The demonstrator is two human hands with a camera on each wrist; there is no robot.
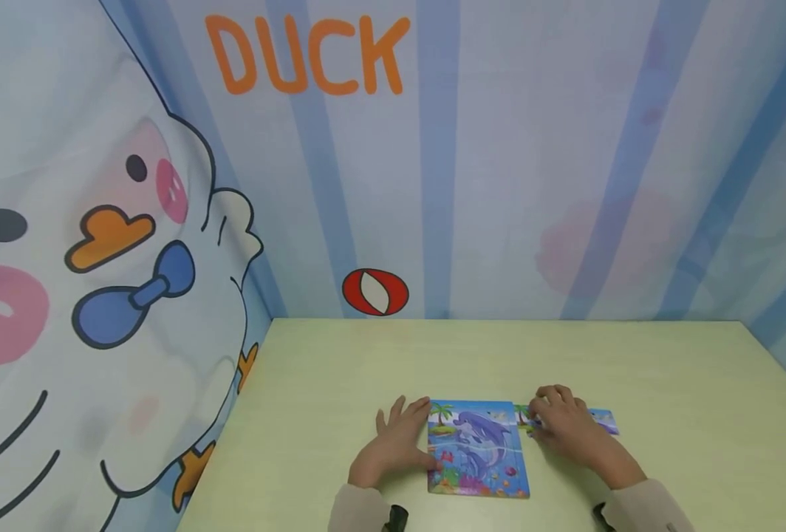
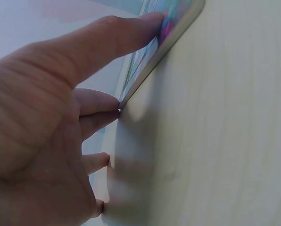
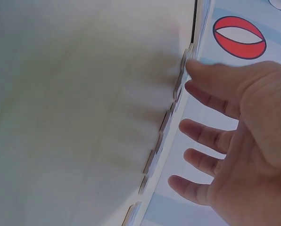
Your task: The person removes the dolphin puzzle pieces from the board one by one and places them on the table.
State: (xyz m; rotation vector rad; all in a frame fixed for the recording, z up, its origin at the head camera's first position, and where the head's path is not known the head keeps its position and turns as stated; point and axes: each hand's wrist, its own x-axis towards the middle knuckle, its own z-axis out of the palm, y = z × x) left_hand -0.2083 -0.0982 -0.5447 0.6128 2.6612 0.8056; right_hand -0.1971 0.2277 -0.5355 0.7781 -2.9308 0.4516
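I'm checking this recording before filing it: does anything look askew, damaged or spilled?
Nothing stands out: no spill or damage shows on the table, dolphin board or puzzle strip beside it, though the right hand hides part of the strip.

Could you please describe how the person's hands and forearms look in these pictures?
The person's left hand and right hand are bare, with no gloves visible. Pale beige fabric sleeves end near the wrists, and a small black object shows beside each sleeve, too indistinct to identify.

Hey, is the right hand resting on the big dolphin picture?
No, the right hand is at the puzzle pieces right of the dolphin picture.
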